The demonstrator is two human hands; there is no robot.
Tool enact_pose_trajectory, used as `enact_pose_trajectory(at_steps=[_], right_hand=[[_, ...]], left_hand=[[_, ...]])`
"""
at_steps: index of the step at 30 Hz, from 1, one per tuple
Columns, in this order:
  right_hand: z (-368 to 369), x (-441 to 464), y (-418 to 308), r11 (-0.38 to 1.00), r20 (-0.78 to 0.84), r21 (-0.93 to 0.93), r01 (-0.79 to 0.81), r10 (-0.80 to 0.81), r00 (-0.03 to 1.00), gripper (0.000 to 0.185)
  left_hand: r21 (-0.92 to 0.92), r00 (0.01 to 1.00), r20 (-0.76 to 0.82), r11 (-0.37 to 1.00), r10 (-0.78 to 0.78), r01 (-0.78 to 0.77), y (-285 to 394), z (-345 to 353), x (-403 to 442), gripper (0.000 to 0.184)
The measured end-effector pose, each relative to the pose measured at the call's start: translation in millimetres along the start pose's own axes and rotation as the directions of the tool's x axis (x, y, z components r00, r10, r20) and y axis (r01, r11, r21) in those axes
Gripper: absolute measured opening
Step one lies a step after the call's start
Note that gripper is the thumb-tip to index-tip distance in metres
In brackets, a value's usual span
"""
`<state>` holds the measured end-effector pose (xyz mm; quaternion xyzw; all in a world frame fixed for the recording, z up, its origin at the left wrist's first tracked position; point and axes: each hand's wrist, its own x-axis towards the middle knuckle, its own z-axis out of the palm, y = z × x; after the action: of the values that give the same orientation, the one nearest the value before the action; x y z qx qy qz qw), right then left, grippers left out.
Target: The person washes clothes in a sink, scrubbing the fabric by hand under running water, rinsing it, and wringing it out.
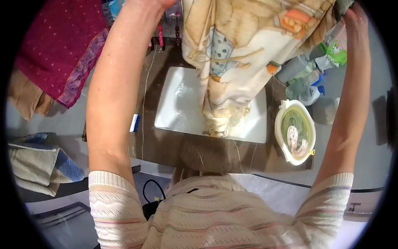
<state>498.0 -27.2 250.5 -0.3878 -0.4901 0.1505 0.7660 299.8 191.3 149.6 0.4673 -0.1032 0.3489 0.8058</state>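
Observation:
A large cream and tan patterned cloth hangs from the top of the view into a white sink, its lower end bunched inside the basin. At the top right, my right hand is closed on the cloth's upper edge. Only a small part of my left hand shows at the top edge, left of the cloth; its fingers are out of view. Both forearms are raised on either side of the sink, and the left one looks wet.
A whitish-green oval basin with a white and pink item in it sits right of the sink. Bottles stand behind it. A small blue and white packet lies left. A maroon cloth and a grey-blue towel hang farther left.

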Motion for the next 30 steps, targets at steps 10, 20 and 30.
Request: enact_pose_trajectory(at_steps=[10,20,30], right_hand=[[-131,-217,275,0.631,-0.135,-0.551,-0.545,0.577,0.805,0.043],[-96,-358,428,-0.129,-0.056,-0.991,0.034,0.633,0.772,0.058],[-83,-295,396,0.380,-0.198,-0.237,-0.894,0.882,0.427,0.039]], left_hand=[[0.970,0.853,-0.183,0.053,-0.489,0.239,-228,-183,-136,0.025],[0.858,0.698,-0.450,-0.487,-0.558,0.164,-349,-163,-191,0.037],[-0.536,0.369,-0.395,0.537,-0.841,0.651,-348,-222,-200,0.042]])
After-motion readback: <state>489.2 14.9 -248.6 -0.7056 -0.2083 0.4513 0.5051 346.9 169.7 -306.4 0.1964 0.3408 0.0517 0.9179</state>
